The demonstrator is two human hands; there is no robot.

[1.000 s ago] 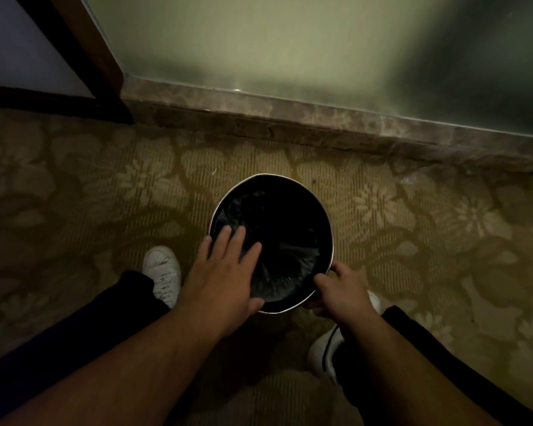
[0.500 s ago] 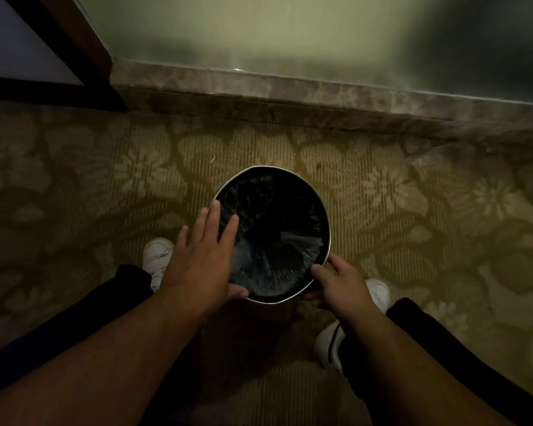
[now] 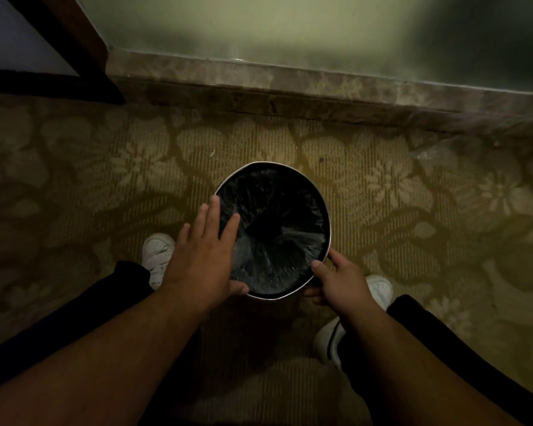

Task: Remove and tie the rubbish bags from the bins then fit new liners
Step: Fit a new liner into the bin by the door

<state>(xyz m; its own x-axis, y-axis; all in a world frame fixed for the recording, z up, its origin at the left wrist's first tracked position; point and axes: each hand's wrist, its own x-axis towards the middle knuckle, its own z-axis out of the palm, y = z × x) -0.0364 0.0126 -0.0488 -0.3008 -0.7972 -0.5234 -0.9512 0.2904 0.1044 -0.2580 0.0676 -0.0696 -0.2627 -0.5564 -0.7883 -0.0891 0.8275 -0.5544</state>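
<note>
Carpet [image 3: 105, 186], bin [image 3: 329, 233] upright (lined), right hand [image 3: 340, 281] gripping

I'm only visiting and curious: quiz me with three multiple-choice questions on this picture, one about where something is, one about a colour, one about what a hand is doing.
1. Where does the bin stand?
A. on a wooden table
B. on a patterned carpet
C. in a sink

2. What colour is the liner in the bin?
A. white
B. blue
C. black

3. What is the right hand doing?
A. gripping the bin's near rim
B. lying flat on the floor
C. holding a shoe

Answers: 1 B, floral carpet surrounds the bin; 2 C, the crinkled plastic inside is black; 3 A, its thumb lies over the rim with fingers curled below it.
</note>
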